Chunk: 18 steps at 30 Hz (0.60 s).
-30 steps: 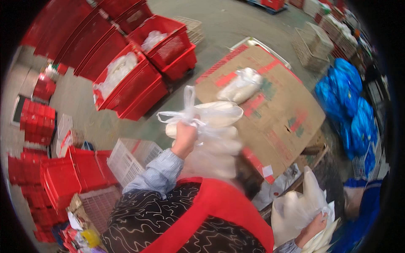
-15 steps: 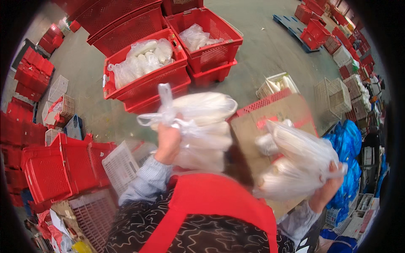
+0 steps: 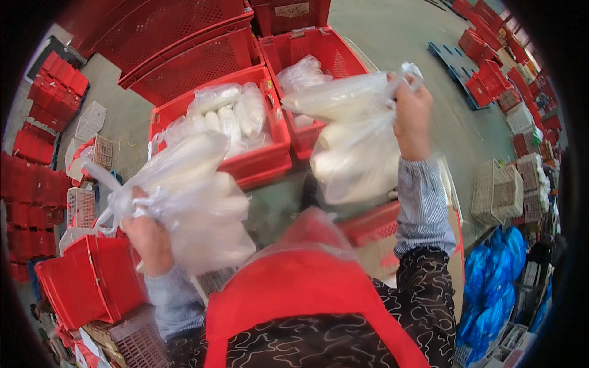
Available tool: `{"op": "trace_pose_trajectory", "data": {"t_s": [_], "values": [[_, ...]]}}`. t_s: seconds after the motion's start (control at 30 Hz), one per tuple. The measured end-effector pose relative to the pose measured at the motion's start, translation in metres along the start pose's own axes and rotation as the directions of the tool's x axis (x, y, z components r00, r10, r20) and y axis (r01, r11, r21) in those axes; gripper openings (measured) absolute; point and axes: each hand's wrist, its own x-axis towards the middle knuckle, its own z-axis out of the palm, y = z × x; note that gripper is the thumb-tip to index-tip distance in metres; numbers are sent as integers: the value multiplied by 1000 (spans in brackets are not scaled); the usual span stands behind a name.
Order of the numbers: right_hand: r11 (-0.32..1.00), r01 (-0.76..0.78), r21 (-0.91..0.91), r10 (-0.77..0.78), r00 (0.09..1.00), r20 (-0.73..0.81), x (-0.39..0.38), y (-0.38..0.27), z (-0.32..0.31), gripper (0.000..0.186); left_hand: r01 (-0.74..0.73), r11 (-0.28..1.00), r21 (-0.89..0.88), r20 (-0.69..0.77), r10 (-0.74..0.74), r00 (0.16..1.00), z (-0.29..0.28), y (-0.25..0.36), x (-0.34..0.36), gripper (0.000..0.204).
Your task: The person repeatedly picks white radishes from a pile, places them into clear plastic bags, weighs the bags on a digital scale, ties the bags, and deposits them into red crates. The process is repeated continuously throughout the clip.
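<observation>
My left hand (image 3: 148, 240) is closed round the gathered neck of a clear plastic bag of long white radishes (image 3: 205, 211), held up at the left. Higher and to the right, my right hand (image 3: 412, 119) grips the knotted top of a second bag of white radishes (image 3: 359, 156). This bag hangs in front of the near corner of a red crate (image 3: 346, 52), hiding part of it. Beside that, another red crate (image 3: 254, 164) holds several bagged white radishes (image 3: 230, 119); the left bag covers its near left corner from view.
Tall red crates (image 3: 190, 61) are stacked behind. A board-topped surface (image 3: 377, 254) lies under my right arm. Blue plastic bundles (image 3: 491, 270) and a white basket (image 3: 498, 193) stand at the right; a red crate (image 3: 92, 279) sits at the lower left.
My right hand has lifted its bag off the board and swung it forward to the crates. My left hand has moved left and slightly nearer, still holding its bag.
</observation>
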Motion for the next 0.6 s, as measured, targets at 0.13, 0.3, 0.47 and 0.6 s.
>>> {"op": "trace_pose_trajectory", "data": {"t_s": [0.13,0.3,0.47,0.6], "values": [[998,28,-54,-25,999,49,117,92,39,11,-60,995,-86,-29,58,998,81,-5,37,24],[865,93,-492,5,981,195,186,238,58,29,217,976,9,-135,-213,968,190,-3,98,25],[654,-125,-746,411,886,212,175,361,28,39,310,939,-150,46,-306,951,310,-30,139,16],[663,-185,-725,605,703,374,144,396,14,56,295,914,-277,478,-135,868,427,-54,189,9]]}}
